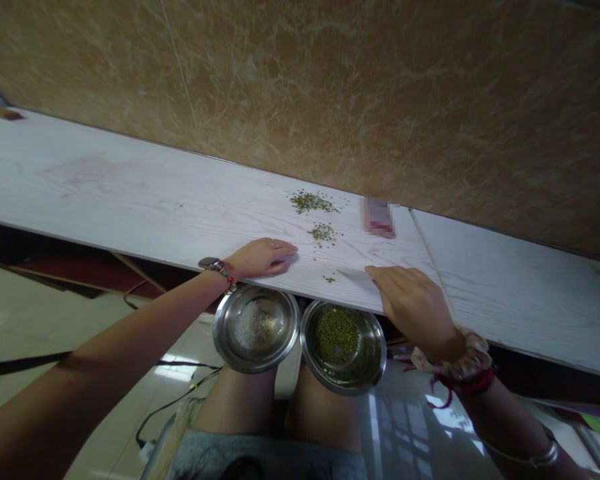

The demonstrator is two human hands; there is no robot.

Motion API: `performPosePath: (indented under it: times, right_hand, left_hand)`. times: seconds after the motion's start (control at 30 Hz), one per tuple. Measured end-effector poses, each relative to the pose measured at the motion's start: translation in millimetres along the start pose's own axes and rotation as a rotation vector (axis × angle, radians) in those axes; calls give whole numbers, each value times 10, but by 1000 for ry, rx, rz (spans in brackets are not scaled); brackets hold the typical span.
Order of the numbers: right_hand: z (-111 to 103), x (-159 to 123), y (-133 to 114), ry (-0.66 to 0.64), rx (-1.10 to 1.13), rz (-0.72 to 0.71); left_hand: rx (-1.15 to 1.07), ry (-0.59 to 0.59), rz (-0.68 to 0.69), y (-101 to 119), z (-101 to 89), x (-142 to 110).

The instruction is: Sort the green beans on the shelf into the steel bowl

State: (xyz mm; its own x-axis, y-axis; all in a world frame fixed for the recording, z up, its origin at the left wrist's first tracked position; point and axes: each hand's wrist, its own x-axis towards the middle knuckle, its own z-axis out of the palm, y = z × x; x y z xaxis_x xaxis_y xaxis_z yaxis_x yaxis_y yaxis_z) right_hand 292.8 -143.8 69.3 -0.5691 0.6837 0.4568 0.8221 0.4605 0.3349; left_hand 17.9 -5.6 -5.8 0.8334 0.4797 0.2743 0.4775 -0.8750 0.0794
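My left hand (266, 257) lies on the white wooden shelf (190, 207) near its front edge, fingers stretched out and holding nothing visible. My right hand (413, 300) is at the same edge farther right, its fingers pressed together. A faint grey patch by its fingertips may be a thin sheet or a shadow; I cannot tell. Between and beyond my hands lie a larger pile of green mung beans (313, 202), a smaller pile (323, 232) and a few loose beans (329, 279). Below the edge, a steel bowl of green beans (337, 333) rests at my right thigh.
Another steel bowl (220, 340) with whitish contents (254, 325) stands over my left thigh. A blurred-out rectangular object (379, 217) lies at the back of the shelf against the brown marbled wall (300, 87). A black cable (155, 413) runs at the lower left.
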Motion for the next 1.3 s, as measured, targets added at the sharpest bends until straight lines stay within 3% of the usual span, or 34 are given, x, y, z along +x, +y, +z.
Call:
performPosePath:
  times: [0.4,0.7,1.3]
  right_hand:
    - [-64,24,-53,38,82,-57]
    - [-151,-123,-10,23,86,-75]
    - [-31,-130,45,6,10,-26]
  left_hand:
    - [5,-16,-11,2,-10,2]
    - [11,-22,-17,11,-31,5]
    - [-3,-13,-1,-10,-2,1]
